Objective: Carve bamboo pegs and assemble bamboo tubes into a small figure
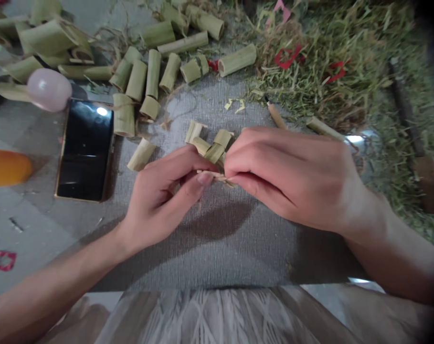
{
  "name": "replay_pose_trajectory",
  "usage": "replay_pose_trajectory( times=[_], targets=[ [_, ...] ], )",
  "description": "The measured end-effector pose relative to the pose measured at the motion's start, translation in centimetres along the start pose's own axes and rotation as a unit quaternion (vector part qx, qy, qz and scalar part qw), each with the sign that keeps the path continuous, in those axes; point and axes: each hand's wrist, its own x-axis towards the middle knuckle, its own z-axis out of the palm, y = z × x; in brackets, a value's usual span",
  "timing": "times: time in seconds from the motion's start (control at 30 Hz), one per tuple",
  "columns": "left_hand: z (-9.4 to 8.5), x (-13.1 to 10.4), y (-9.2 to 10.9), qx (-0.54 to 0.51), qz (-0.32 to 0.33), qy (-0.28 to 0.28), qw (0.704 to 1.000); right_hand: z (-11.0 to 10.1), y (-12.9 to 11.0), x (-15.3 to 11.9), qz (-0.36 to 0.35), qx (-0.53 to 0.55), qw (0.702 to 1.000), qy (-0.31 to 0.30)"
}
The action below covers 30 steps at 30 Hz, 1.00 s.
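Between my two hands is a small piece of pale woven strips [221,177], pinched from both sides above the grey cloth. My left hand [166,196] grips its left end with thumb and forefinger. On the other side my right hand [291,177] pinches the right end, its fingers partly hiding the piece. Just beyond the fingertips are short green stalk pieces [222,138], and I cannot tell whether they join what I hold. A lone cut stalk piece [141,155] lies near my left knuckles.
Cut green stalks [136,79] lie across the back left. A phone [84,148], a pinkish balloon-like ball [49,89] and an orange object [7,167] sit at left. Shredded greenery [331,43] covers the right, with a wooden-handled tool [275,114] and a wooden-handled blade [429,184].
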Motion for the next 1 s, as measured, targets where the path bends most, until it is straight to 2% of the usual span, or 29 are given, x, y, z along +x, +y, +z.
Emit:
replay_pose_trajectory(
  times=[0.2, 0.6, 0.8, 1.0],
  targets=[
    [0.0, -0.1, -0.2, -0.014, -0.007, 0.001, 1.0, 0.4, 0.1, -0.4, -0.047, -0.035, 0.998, -0.018],
    [0.0, -0.2, -0.3, 0.029, 0.041, 0.012, 0.999, 0.8, -0.7, -0.5, -0.026, -0.018, 0.998, -0.049],
    [0.2, -0.2, -0.3, 0.014, 0.032, 0.025, 0.999, 0.8, -0.7, -0.6, -0.003, -0.027, 0.998, -0.049],
    [0.2, -0.3, -0.3, 0.009, 0.025, 0.029, 0.999, 0.8, -0.9, -0.3, -0.012, -0.023, 0.999, -0.04]
  ],
)
